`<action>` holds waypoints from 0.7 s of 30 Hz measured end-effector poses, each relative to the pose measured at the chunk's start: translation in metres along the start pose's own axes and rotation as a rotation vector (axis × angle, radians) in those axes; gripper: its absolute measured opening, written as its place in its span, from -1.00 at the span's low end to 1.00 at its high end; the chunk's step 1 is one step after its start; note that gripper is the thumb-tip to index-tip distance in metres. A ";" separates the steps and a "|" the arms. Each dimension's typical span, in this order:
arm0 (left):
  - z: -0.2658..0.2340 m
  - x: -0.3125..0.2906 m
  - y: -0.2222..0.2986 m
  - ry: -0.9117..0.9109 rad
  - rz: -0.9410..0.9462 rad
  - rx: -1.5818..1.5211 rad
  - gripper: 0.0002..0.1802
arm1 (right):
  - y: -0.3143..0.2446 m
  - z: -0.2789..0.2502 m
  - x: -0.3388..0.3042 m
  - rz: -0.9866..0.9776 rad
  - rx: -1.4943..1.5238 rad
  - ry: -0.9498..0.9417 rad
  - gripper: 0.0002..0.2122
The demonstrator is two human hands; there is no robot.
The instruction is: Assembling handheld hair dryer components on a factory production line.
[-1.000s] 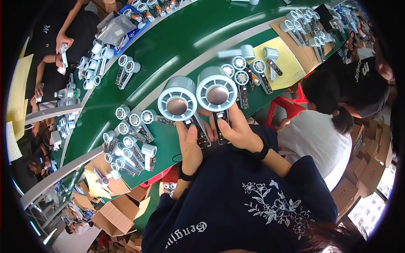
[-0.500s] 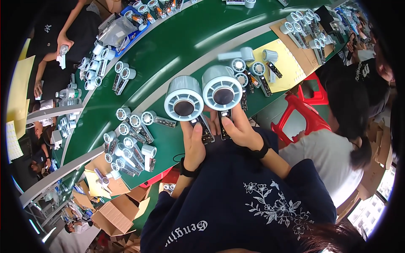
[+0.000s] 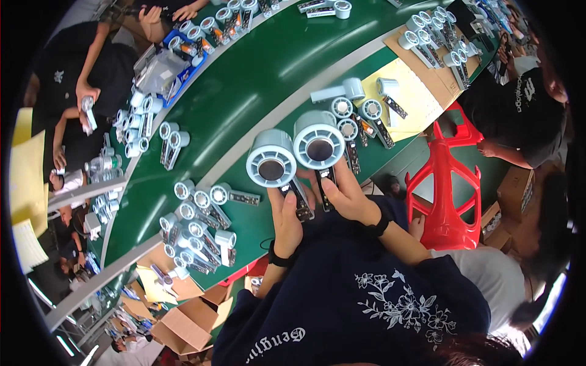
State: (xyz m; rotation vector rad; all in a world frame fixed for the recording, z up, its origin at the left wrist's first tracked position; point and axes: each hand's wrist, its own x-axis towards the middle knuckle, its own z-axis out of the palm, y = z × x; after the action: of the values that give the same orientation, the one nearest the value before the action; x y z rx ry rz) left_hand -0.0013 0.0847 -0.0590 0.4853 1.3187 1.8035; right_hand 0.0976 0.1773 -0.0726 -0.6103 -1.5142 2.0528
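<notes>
Two pale blue handheld fans are up in front of me, side by side, each with a round ribbed head, a dark centre and a handle with its circuit board exposed. My left hand (image 3: 285,221) is closed round the handle of the left fan (image 3: 267,144), its thumb on the board. The right fan (image 3: 314,129) is gripped the same way by my right hand (image 3: 353,200), thumb on its board. The fan heads nearly touch. Behind them on the green table lie a few more fans (image 3: 371,110), beside a yellow sheet (image 3: 421,100).
A green conveyor belt (image 3: 244,79) curves past the table. Several fans (image 3: 198,232) crowd the left, near an open cardboard box (image 3: 183,326). More fans lie on cardboard (image 3: 431,79) at far right. A red stool (image 3: 448,201) stands right; co-workers sit at both sides.
The view has shifted a little. Both fans are still held and sit slightly lower in the picture. A co-worker on the right has leaned away, so more of the red stool shows.
</notes>
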 end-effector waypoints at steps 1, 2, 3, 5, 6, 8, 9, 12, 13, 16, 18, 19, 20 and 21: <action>0.001 0.005 -0.001 0.045 -0.018 -0.001 -0.52 | 0.006 -0.003 0.001 0.034 0.070 0.034 -0.50; -0.001 0.013 -0.003 0.028 -0.020 0.004 -0.52 | 0.010 -0.007 0.005 0.067 0.140 0.069 -0.51; -0.006 0.021 -0.009 0.041 -0.111 -0.069 -0.54 | 0.013 -0.015 0.010 0.059 0.142 0.080 -0.51; -0.018 0.041 -0.026 0.065 -0.299 -0.212 -0.58 | 0.015 -0.039 0.019 0.175 0.492 0.112 -0.59; -0.028 0.049 -0.038 0.057 -0.304 -0.205 -0.58 | 0.016 -0.051 0.023 0.235 0.670 0.122 -0.62; -0.052 0.066 -0.070 0.118 -0.415 -0.181 -0.62 | 0.007 -0.085 0.033 0.222 0.365 0.345 -0.69; -0.063 0.073 -0.086 0.156 -0.467 -0.168 -0.63 | 0.009 -0.105 0.039 0.247 0.233 0.478 -0.69; -0.085 0.091 -0.127 0.155 -0.522 0.091 -0.63 | 0.019 -0.179 0.054 0.169 -0.236 0.811 -0.72; -0.086 0.097 -0.135 0.157 -0.544 0.219 -0.63 | 0.027 -0.210 0.055 0.164 -0.307 0.844 -0.73; -0.066 0.107 -0.156 0.066 -0.389 0.502 -0.63 | 0.049 -0.296 0.050 0.274 -0.520 0.922 -0.74; -0.061 0.117 -0.158 0.012 -0.319 0.643 -0.62 | 0.060 -0.321 0.055 0.398 -0.656 0.962 -0.74; -0.060 0.120 -0.154 -0.029 -0.362 0.701 -0.61 | 0.065 -0.328 0.058 0.445 -0.695 0.955 -0.74; -0.055 0.123 -0.147 -0.061 -0.404 0.756 -0.61 | 0.068 -0.334 0.063 0.488 -0.738 0.936 -0.74; -0.051 0.126 -0.142 -0.092 -0.444 0.809 -0.60 | 0.071 -0.338 0.066 0.530 -0.782 0.916 -0.73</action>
State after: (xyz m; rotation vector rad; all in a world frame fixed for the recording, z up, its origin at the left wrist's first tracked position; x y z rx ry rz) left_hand -0.0553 0.1697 -0.2275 0.6214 1.8904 0.8322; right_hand 0.2487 0.4488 -0.2380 -2.0727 -1.5658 1.0312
